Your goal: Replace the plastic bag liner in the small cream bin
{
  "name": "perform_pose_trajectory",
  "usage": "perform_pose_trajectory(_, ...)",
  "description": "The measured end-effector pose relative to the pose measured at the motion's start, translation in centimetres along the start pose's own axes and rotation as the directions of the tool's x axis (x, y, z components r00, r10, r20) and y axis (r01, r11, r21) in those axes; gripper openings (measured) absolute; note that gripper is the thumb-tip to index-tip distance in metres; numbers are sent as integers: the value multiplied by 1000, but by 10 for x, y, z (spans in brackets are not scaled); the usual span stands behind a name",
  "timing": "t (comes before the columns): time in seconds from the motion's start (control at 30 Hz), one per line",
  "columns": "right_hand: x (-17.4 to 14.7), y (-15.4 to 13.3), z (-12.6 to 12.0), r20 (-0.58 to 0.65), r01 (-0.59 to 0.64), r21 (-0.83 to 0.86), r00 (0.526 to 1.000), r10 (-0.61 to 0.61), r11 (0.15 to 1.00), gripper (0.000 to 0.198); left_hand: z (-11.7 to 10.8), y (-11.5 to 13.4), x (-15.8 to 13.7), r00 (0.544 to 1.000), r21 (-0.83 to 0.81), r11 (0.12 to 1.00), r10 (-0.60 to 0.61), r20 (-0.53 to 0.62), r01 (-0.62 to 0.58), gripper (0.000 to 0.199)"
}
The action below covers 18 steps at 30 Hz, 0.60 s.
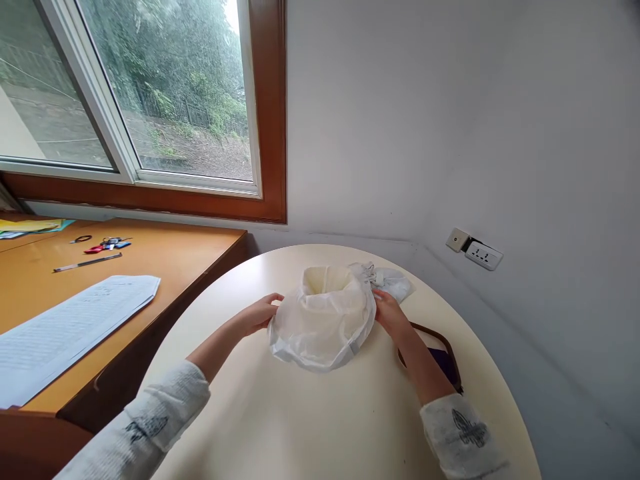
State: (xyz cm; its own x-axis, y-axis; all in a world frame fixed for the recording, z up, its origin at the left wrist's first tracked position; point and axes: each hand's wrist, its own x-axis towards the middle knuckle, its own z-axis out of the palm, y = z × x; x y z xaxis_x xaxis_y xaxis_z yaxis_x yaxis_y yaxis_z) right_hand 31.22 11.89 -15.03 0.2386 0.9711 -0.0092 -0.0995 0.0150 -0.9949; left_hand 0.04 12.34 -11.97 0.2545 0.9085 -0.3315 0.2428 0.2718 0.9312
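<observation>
White bag (pixel 323 327) in left hand (pixel 259 314) and right hand (pixel 390 313), fingertips partly hidden

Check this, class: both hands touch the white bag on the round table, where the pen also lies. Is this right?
No: the head view shows the pen on the brown desk. The left hand and right hand touch the white bag on the round table.

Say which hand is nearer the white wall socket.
Right. The right hand is at the white bag's right side, toward the white wall socket; the left hand is at the bag's left side, farther away.
</observation>
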Motion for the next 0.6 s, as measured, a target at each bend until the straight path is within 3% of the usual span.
perform_pose_trajectory(0.07,-8,-9,-11,-74,20,-21,997,-21,1000,54,-9,6,-12,997,67,997,45,-57,-41,65)
perform_pose_trajectory(0.13,-22,-23,-17,-89,158,-111,982,-168,981,63,-14,16,-27,977,175,970,190,-98,-171,72)
perform_pose_trajectory(0.17,-32,-31,-19,-40,269,-197,958,-282,943,66,-14,22,-34,951,249,930,298,-82,-270,73)
perform_pose_trajectory(0.23,-51,-44,-18,188,489,-381,872,-453,784,69,-7,30,-48,888,353,828,460,16,-436,78)
perform_pose_trajectory(0.3,-69,-51,-14,371,623,-489,782,-501,610,62,5,34,-58,866,367,791,490,101,-490,90)
perform_pose_trajectory(0.37,-82,-48,-9,423,685,-532,724,-545,498,45,21,29,-61,877,343,809,464,128,-478,104)
perform_pose_trajectory(0.47,-94,-32,-5,377,725,-532,666,-644,438,20,42,8,-55,876,253,838,465,130,-482,113)
perform_pose_trajectory(0.53,-99,-19,-4,367,731,-529,655,-661,431,17,52,-12,-48,849,174,832,506,153,-527,110)
perform_pose_trajectory(0.6,-104,-8,-3,402,714,-553,680,-613,430,18,58,-32,-40,841,210,815,521,144,-540,110)
